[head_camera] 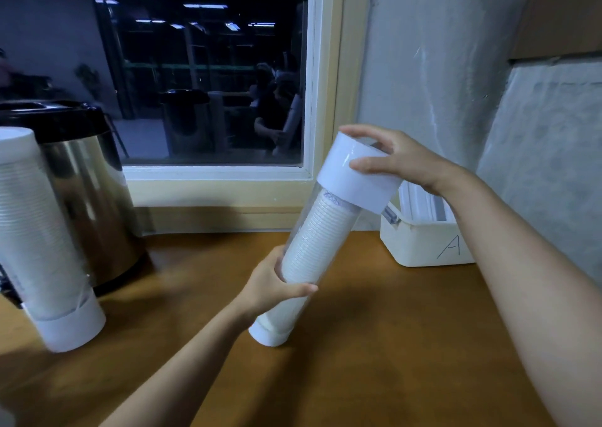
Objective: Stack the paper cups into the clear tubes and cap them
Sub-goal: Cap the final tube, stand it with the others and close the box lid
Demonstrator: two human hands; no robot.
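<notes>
The tube (pixel 288 312) leans, foot on the tabletop (pixel 407 345), its long axis rising up and to the right. The left hand (pixel 272 285) has its grip wrapped round the tube low down. The right hand (pixel 402 159), at the top end, pinches the white cap (pixel 353 179) over the mouth; I can't tell if it's fully seated. Ribbed white cups (pixel 317 240) fill most of the tube.

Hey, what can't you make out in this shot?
Head view: whether the white cap is fully seated on the tilted tube; the right hand covers its far side.
Head view: second tube, left side cut by the frame edge, blurred.
Head view: white box, partly behind right forearm.
</notes>
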